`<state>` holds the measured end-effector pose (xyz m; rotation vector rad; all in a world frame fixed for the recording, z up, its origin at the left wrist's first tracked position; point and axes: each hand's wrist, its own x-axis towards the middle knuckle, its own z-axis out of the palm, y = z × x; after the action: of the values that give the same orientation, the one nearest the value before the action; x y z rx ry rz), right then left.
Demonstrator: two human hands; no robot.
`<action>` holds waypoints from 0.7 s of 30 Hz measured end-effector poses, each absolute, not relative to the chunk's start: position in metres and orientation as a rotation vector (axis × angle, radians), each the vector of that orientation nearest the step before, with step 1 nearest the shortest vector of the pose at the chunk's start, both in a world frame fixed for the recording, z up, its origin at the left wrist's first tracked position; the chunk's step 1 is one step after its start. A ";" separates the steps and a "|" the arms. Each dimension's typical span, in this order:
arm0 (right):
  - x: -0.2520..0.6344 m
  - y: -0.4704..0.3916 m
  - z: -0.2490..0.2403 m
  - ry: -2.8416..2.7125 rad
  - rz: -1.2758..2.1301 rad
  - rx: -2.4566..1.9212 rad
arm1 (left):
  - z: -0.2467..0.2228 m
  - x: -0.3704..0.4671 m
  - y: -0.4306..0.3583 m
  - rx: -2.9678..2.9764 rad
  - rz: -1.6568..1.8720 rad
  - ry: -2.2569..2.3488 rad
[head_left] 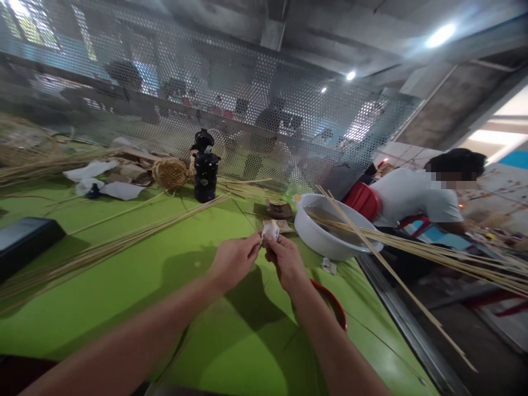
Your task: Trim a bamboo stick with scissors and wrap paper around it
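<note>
A small crumpled white packet or piece of paper (270, 229) is pinched between my two hands over the green table (173, 253). My right hand (286, 258) grips its lower part with thumb and fingers. From the left, my left hand (237, 258) has its fingertips closed at the packet's edge. Just beyond it lie a brown scrap (279, 209) and a piece of tan paper (284, 226). Under my right forearm, a red curved rim (336, 302) shows in part.
A white basin (330, 242) of water holds long pale strips (396, 242) that jut past the table's right edge. More strips (124, 242), a black bottle (205, 173), a woven basket (170, 173) and a black box (28, 245) lie leftward. A perforated metal screen (247, 99) stands behind; a person (416, 192) sits at right.
</note>
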<state>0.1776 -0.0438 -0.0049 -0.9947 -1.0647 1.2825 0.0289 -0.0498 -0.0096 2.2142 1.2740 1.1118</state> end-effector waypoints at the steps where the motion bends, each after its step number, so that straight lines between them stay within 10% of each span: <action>1: 0.177 -0.044 -0.006 -1.067 1.277 -1.000 | -0.010 0.029 -0.049 2.203 1.116 1.263; 21: 0.180 -0.042 -0.002 -0.987 1.263 -1.023 | -0.007 0.028 -0.051 2.178 1.126 1.227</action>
<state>0.1797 -0.0423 -0.0023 -1.0233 -0.9869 1.2627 0.0279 -0.0514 -0.0071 2.1779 1.2272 1.1262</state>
